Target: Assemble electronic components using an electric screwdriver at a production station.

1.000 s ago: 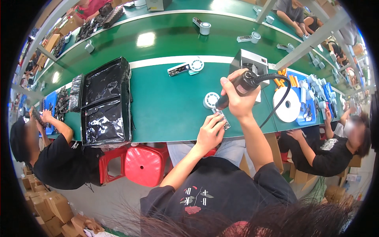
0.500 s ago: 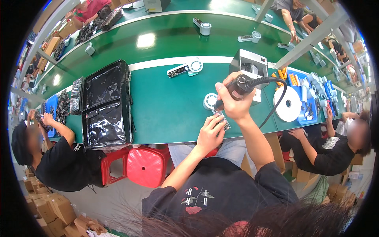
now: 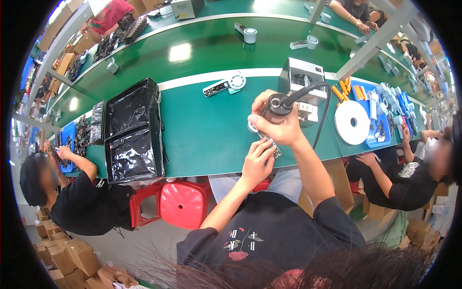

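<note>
My right hand (image 3: 284,129) is wrapped round a black corded electric screwdriver (image 3: 277,108), held upright over the work; its tip is hidden behind the hand. Below it, my left hand (image 3: 258,163) grips the handle of a small light-blue handheld fan (image 3: 276,152) at the table's near edge. The handle is uncovered and shows dark inner parts. Most of the fan's round head is covered by my right hand. Farther off lies another opened fan (image 3: 236,80), its handle pointing left.
A grey-black screw feeder (image 3: 304,77) stands behind my right hand. To the right are a white reel (image 3: 347,129), orange cylinders (image 3: 342,89) and a blue tray (image 3: 384,137) of fan parts. Black-lined trays (image 3: 161,154) stand left. Co-workers sit on both sides; fans lie on the green belt (image 3: 207,45).
My right hand and the screwdriver have shifted left, over the fan's head. My left hand stays on the handle. The whole view has turned slightly.
</note>
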### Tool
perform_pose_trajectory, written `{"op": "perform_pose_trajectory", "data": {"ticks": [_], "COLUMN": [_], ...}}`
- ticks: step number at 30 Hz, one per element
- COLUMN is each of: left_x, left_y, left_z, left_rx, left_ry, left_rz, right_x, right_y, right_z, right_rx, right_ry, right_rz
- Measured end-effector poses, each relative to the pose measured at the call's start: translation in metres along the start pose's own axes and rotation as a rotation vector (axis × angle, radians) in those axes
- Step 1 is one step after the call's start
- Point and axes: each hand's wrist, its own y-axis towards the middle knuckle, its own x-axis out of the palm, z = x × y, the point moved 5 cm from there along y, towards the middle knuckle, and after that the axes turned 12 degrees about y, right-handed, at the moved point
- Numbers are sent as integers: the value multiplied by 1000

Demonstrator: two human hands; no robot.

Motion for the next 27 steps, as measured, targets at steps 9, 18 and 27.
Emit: {"op": "perform_pose_trajectory", "data": {"ticks": [9, 18, 27], "left_x": [-3, 1, 1], "left_y": [-1, 0, -2], "left_z": [3, 3, 3], "left_rx": [-14, 13, 2], "left_ry": [-23, 6, 5], "left_rz": [9, 4, -23], "right_x": [10, -4, -7], "right_y": [-6, -6, -10], "right_z": [15, 10, 12], "right_rx": [-81, 50, 7], "right_ry": [-6, 182, 159], "right_rz": [-155, -51, -92]}}
